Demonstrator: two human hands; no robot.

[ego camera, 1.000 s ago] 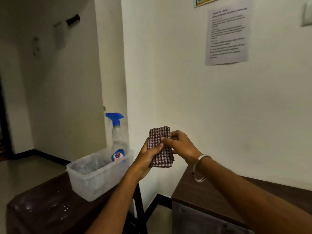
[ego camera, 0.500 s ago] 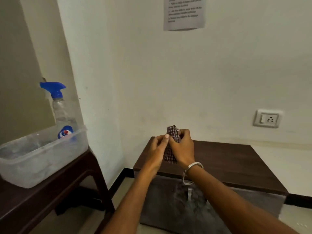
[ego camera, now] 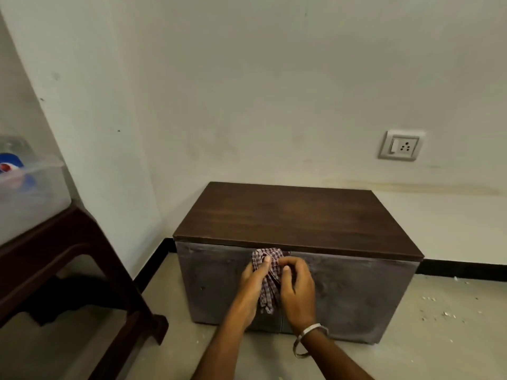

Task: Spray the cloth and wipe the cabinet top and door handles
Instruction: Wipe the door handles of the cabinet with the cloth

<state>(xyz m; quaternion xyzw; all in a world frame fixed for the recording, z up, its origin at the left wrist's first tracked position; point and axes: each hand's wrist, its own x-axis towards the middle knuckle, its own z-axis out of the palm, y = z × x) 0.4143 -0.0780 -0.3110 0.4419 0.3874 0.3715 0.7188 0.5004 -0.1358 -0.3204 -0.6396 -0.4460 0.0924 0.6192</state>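
Nearest the camera, left hand and right hand form 1 shared grip, both pinching the bunched cloth, long axis vertical. Beyond and above it lies the cabinet top; both hands appear equally near. Door handles cannot be discerned.

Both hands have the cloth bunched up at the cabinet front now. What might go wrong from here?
1. The checked maroon cloth is wadded between the left hand and the right hand, so only a small patch may touch the grey cabinet doors; wiping could be patchy.
2. The handles are hidden behind the hands, so contact with them cannot be confirmed.
3. The dark brown wooden cabinet top looks untouched and might be skipped.
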